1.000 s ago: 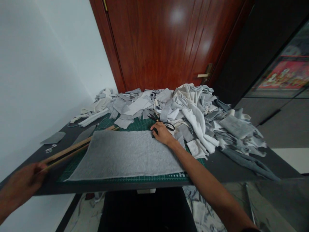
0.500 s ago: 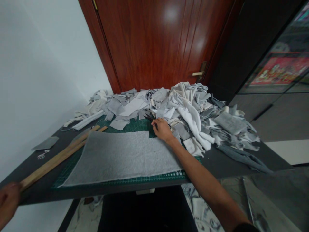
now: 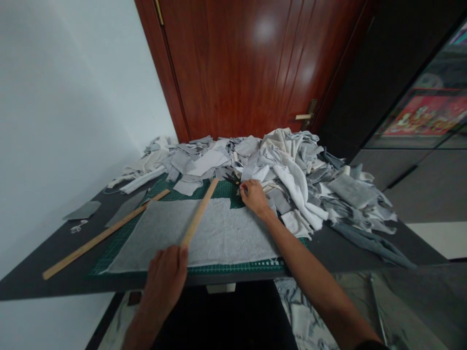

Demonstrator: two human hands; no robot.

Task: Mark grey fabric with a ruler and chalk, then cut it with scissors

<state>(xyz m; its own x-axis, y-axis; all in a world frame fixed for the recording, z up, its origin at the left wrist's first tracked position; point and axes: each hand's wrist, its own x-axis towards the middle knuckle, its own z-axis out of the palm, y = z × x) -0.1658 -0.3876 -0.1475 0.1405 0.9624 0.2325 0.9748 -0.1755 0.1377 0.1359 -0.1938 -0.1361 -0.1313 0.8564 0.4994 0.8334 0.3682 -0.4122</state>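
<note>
Grey cloth [image 3: 226, 238] lies on a green mat [image 3: 115, 247], presumably for flatness. At the cloth's near edge, the left hand [image 3: 168, 270] clasps a wooden strip [image 3: 200, 214] by one end, likely to steer it; by its far edge, the right hand [image 3: 253, 196] adjoins scissors [image 3: 230, 179], its grip indeterminable.

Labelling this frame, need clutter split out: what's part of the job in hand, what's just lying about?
Likely in use:
wooden strip in left grip
grey cloth below it
green mat under cloth
scissors by right grip, hold unclear

Seemingly lying about:
second wooden strip
scrap pile
small white tangle
</note>
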